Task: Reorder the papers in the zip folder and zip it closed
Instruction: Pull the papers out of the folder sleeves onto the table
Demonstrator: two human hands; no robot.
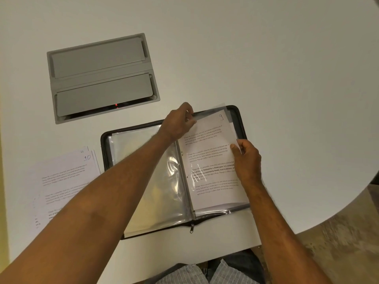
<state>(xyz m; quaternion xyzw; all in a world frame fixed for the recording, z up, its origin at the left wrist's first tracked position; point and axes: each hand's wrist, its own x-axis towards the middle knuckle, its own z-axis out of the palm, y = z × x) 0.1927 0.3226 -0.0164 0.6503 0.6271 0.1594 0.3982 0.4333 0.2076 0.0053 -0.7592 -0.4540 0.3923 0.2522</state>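
A black zip folder (105, 144) lies open on the white table, its clear plastic sleeves (162, 181) spread across both halves. A printed sheet marked 9 (209, 160) sits in the right-hand sleeve. My left hand (179, 123) pinches the top left corner of that sleeve near the folder's spine. My right hand (247, 160) grips the sheet's right edge with the thumb on top. The zipper pull (191, 229) hangs at the folder's near edge, unzipped. Loose printed papers (65, 177), the top one marked 10, lie left of the folder.
A grey cable hatch (102, 76) with two flaps is set into the table beyond the folder. The table's curved edge (320, 224) runs at the right, with floor below it. My lap shows at the bottom.
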